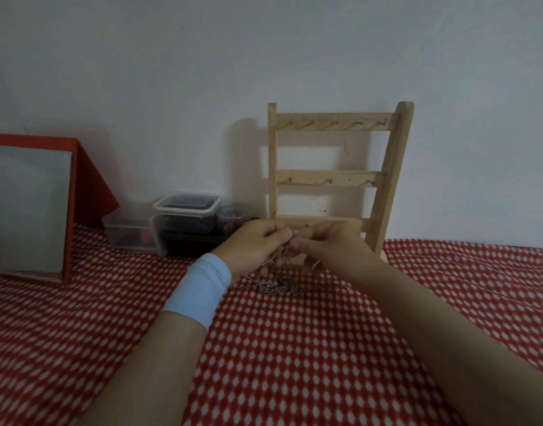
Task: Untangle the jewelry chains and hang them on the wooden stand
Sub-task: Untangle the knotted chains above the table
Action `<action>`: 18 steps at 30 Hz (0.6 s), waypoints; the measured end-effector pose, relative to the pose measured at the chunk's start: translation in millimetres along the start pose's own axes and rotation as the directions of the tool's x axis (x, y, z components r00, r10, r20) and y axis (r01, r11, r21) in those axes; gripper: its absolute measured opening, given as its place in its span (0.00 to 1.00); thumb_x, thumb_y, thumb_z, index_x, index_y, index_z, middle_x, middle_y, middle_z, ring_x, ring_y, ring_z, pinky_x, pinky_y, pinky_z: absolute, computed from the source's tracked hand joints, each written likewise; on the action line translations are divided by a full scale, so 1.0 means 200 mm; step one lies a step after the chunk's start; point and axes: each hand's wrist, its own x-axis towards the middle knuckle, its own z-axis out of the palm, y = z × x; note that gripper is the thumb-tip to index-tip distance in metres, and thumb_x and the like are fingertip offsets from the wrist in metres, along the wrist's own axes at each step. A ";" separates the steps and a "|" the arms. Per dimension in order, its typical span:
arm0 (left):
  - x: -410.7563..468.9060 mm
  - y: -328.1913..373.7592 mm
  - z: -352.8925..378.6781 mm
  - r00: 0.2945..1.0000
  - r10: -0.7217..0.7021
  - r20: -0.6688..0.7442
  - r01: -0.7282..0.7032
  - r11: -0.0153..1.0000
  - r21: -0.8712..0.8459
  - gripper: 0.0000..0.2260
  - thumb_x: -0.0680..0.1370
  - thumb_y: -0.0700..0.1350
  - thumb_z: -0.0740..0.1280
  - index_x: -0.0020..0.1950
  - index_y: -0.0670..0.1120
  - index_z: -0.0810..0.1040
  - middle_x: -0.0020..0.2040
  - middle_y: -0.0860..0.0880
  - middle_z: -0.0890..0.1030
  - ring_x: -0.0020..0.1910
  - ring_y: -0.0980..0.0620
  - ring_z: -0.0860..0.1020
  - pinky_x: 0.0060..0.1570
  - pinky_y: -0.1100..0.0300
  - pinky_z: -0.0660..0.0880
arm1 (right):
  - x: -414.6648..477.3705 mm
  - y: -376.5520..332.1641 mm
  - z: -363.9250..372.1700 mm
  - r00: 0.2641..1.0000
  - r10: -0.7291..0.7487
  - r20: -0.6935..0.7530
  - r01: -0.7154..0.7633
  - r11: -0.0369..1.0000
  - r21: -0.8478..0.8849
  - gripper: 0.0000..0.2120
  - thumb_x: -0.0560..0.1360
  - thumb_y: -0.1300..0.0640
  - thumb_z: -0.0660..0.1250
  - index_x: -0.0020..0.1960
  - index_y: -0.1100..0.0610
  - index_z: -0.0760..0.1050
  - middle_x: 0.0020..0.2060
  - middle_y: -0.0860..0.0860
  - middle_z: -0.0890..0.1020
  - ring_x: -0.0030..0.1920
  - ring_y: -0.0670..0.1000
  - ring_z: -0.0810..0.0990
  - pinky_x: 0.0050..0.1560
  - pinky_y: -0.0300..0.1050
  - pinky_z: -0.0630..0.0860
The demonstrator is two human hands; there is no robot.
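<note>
A wooden stand (334,178) with three rails of small metal hooks leans against the wall; no chain hangs on it. Just in front of its bottom rail, my left hand (251,242) and my right hand (328,242) meet, fingers pinched on thin jewelry chains (279,285). Strands run down from my fingertips to a tangled heap lying on the red-and-white cloth below the hands. A light blue band wraps my left wrist.
A red-framed mirror (30,207) stands at the left. Clear plastic boxes (184,218) and a small round jar (232,215) sit by the wall, left of the stand. The patterned cloth (295,348) covers the whole surface.
</note>
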 end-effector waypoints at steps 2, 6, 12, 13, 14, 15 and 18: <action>-0.01 0.01 -0.01 1.000 0.018 0.018 -0.019 1.000 0.021 0.10 0.83 0.49 0.61 0.46 0.49 0.79 0.32 0.49 0.79 0.26 0.59 0.75 0.26 0.64 0.71 | 0.00 -0.01 0.00 1.000 -0.004 0.004 0.004 0.998 0.055 0.04 0.77 0.57 0.73 0.48 0.57 0.86 0.42 0.49 0.88 0.33 0.45 0.84 0.35 0.36 0.79; -0.01 0.01 -0.04 0.999 0.018 0.048 -0.022 0.995 0.094 0.11 0.82 0.51 0.61 0.50 0.49 0.82 0.32 0.50 0.80 0.28 0.56 0.75 0.27 0.63 0.70 | 0.00 -0.02 -0.01 1.000 -0.013 0.008 0.013 0.999 0.039 0.06 0.79 0.58 0.71 0.46 0.59 0.84 0.39 0.50 0.87 0.33 0.47 0.83 0.39 0.40 0.81; -0.01 -0.01 -0.05 0.999 0.024 0.021 -0.026 0.998 0.056 0.10 0.82 0.51 0.63 0.50 0.52 0.83 0.34 0.51 0.81 0.33 0.57 0.77 0.36 0.60 0.74 | -0.02 -0.05 -0.03 0.998 -0.008 0.060 0.008 1.000 0.008 0.08 0.77 0.54 0.74 0.51 0.58 0.84 0.41 0.52 0.87 0.35 0.48 0.82 0.40 0.41 0.83; -0.01 -0.01 -0.05 0.999 0.037 0.023 -0.039 0.996 0.077 0.09 0.82 0.51 0.63 0.50 0.52 0.82 0.32 0.53 0.81 0.32 0.57 0.77 0.34 0.61 0.73 | -0.02 -0.04 -0.03 0.999 -0.019 0.045 0.020 1.000 -0.019 0.07 0.75 0.55 0.75 0.49 0.58 0.85 0.39 0.51 0.87 0.34 0.47 0.82 0.40 0.40 0.83; -0.01 0.00 -0.05 0.999 0.045 0.028 -0.047 0.995 0.093 0.09 0.82 0.51 0.63 0.50 0.52 0.82 0.31 0.55 0.81 0.32 0.58 0.78 0.32 0.62 0.72 | -0.02 -0.04 -0.02 0.999 -0.027 0.033 0.028 0.999 -0.026 0.05 0.75 0.56 0.75 0.48 0.57 0.85 0.37 0.50 0.87 0.33 0.46 0.82 0.41 0.40 0.83; -0.01 0.00 -0.05 0.998 0.048 0.031 -0.051 0.994 0.095 0.08 0.81 0.51 0.64 0.50 0.53 0.82 0.31 0.57 0.81 0.32 0.58 0.79 0.31 0.63 0.72 | -0.01 -0.03 -0.02 0.999 -0.034 0.029 0.035 0.999 -0.026 0.03 0.75 0.57 0.75 0.46 0.56 0.86 0.36 0.48 0.87 0.33 0.45 0.82 0.41 0.39 0.83; -0.02 0.00 -0.05 0.998 0.047 0.038 -0.051 0.995 0.090 0.08 0.81 0.51 0.64 0.47 0.53 0.82 0.33 0.57 0.82 0.33 0.56 0.79 0.31 0.63 0.72 | -0.01 -0.01 -0.02 0.998 -0.067 0.022 0.067 0.997 -0.041 0.02 0.75 0.59 0.75 0.45 0.56 0.87 0.36 0.46 0.87 0.33 0.43 0.81 0.41 0.38 0.82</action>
